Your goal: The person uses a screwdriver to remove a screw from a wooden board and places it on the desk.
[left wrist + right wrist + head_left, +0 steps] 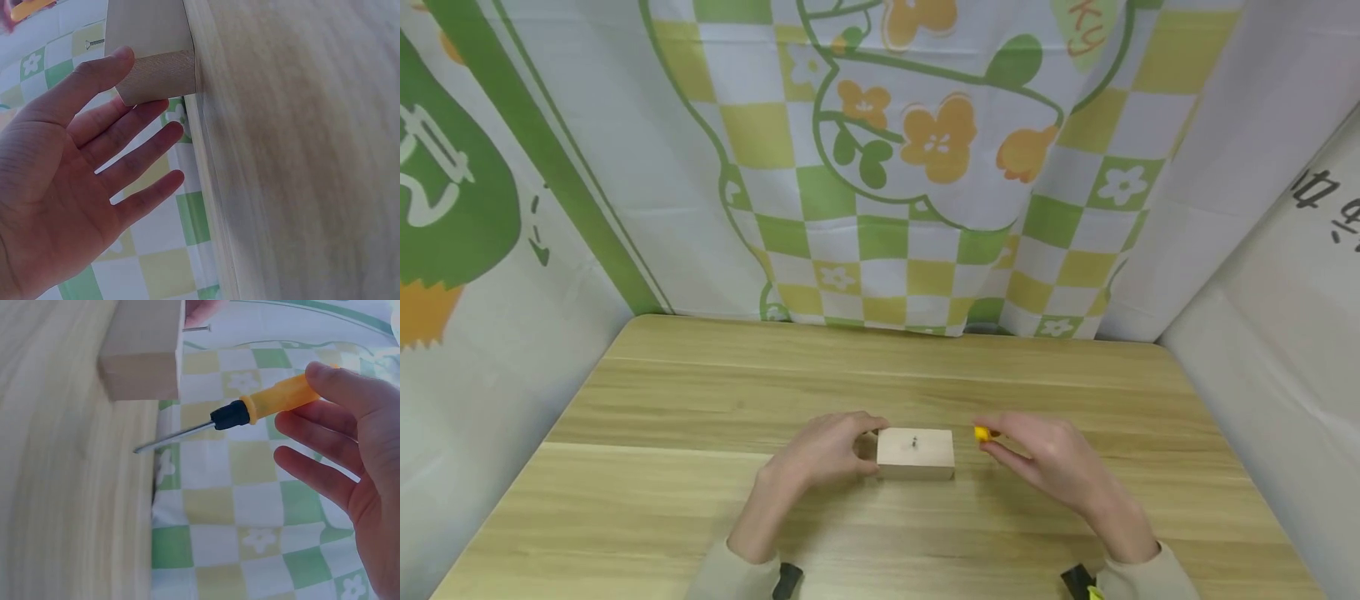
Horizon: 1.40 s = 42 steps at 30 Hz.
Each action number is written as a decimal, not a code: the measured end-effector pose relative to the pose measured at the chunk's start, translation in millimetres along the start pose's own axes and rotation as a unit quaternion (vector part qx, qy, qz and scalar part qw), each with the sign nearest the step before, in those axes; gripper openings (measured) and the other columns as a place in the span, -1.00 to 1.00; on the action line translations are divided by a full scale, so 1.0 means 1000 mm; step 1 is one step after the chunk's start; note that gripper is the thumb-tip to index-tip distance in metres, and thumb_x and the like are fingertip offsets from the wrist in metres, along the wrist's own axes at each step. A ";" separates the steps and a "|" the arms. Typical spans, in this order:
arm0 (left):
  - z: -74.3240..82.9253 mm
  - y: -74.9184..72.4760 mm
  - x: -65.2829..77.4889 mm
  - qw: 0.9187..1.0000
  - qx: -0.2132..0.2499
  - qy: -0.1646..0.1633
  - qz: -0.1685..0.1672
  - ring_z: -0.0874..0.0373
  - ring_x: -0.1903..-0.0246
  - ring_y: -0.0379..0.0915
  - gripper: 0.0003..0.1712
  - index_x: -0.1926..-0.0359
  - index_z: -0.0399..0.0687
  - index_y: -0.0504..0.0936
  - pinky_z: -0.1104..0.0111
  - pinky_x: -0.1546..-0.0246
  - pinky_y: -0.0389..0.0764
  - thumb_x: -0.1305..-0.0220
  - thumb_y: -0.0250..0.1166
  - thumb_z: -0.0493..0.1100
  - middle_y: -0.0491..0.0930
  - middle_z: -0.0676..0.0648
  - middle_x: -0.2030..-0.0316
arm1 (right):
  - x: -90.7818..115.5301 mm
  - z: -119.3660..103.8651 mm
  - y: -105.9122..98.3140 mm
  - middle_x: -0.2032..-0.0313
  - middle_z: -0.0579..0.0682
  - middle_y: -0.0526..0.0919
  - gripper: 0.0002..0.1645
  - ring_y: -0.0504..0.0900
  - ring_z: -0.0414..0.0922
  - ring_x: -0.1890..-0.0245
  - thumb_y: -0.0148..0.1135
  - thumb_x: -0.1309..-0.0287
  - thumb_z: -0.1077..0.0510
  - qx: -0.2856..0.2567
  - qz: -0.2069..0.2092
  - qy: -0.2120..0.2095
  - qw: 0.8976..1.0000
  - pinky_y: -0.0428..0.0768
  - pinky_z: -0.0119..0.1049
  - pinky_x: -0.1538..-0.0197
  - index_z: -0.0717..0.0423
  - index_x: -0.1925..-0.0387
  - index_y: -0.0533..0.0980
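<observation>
A pale wooden block (914, 452) lies on the table, and a screw (914, 442) stands up from its top face. My left hand (823, 450) holds the block's left end between thumb and fingers; in the left wrist view the thumb lies on one face and the lower fingers spread free. To the right of the block, my right hand (1052, 454) pinches a screwdriver (275, 403) by its yellow handle. Its metal shaft (178, 437) points down toward the tabletop, beside the block and apart from the screw.
The wood-grain table (685, 400) extends to a curtain (880, 250) with green and yellow checks along its back edge. White printed cloth (1285, 350) hangs at the right side, with more cloth (490, 400) at the left.
</observation>
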<state>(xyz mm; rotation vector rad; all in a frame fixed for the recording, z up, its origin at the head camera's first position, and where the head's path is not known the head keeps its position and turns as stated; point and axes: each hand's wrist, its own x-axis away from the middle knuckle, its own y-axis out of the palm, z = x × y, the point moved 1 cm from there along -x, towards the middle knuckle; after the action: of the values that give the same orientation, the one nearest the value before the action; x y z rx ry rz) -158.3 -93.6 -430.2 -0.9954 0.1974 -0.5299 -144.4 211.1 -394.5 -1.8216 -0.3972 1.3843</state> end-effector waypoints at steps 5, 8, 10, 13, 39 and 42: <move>-0.001 0.001 0.000 1.000 0.002 -0.009 -0.004 0.00 -0.22 0.50 -0.30 -0.28 0.08 0.53 0.01 -0.28 0.49 -0.11 0.47 0.06 0.59 0.01 -0.22 | -0.010 -0.005 -0.001 0.37 -0.14 0.74 -0.68 0.62 -0.36 0.54 0.11 -0.42 0.03 0.018 0.030 -0.020 0.999 0.61 -0.62 0.41 0.11 0.03 0.66; -0.001 0.001 0.000 1.000 0.007 -0.013 -0.007 -0.02 -0.24 0.48 -0.30 -0.29 0.08 0.53 -0.02 -0.28 0.48 -0.11 0.47 0.05 0.57 0.00 -0.23 | -0.018 -0.008 -0.003 0.41 -0.13 0.73 -0.69 0.56 -0.37 0.61 0.11 -0.43 0.04 0.019 0.046 -0.024 0.998 0.55 -0.65 0.48 0.12 0.05 0.67; -0.002 0.002 0.000 1.000 0.010 -0.014 -0.007 -0.03 -0.25 0.47 -0.30 -0.29 0.07 0.53 -0.03 -0.29 0.47 -0.11 0.47 0.05 0.57 0.00 -0.24 | -0.023 -0.009 -0.003 0.40 -0.11 0.74 -0.69 0.59 -0.35 0.59 0.12 -0.42 0.04 0.014 0.055 -0.021 0.998 0.56 -0.65 0.49 0.13 0.06 0.67; -0.002 0.001 0.000 1.000 0.014 -0.012 -0.007 -0.04 -0.25 0.47 -0.30 -0.29 0.05 0.53 -0.03 -0.30 0.46 -0.11 0.47 0.03 0.57 -0.03 -0.24 | -0.033 -0.011 -0.004 0.37 -0.09 0.76 -0.70 0.64 -0.31 0.57 0.16 -0.39 0.04 0.009 0.071 -0.016 0.997 0.58 -0.61 0.50 0.14 0.08 0.68; -0.003 0.001 -0.001 1.000 0.023 -0.008 -0.009 -0.01 -0.25 0.47 -0.31 -0.29 0.03 0.52 0.04 -0.29 0.49 -0.12 0.47 -0.01 0.58 -0.02 -0.22 | -0.074 -0.021 0.023 0.26 0.03 0.79 -0.76 0.78 -0.17 0.33 0.35 -0.23 0.17 -0.071 0.085 0.003 0.994 0.71 -0.49 0.24 0.19 0.10 0.67; -0.003 0.001 -0.001 1.000 0.021 -0.005 -0.010 -0.02 -0.25 0.47 -0.30 -0.30 0.02 0.52 0.04 -0.30 0.48 -0.12 0.47 -0.01 0.58 -0.03 -0.23 | -0.074 -0.022 0.024 0.24 0.04 0.79 -0.75 0.78 -0.17 0.31 0.37 -0.19 0.20 -0.070 0.080 0.004 0.994 0.71 -0.49 0.20 0.19 0.10 0.67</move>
<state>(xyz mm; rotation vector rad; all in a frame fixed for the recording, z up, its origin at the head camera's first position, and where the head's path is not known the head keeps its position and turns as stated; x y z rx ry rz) -160.2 -94.8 -432.7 -0.9601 0.1657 -0.5456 -155.3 137.3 -361.5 -2.0099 -0.3580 1.4894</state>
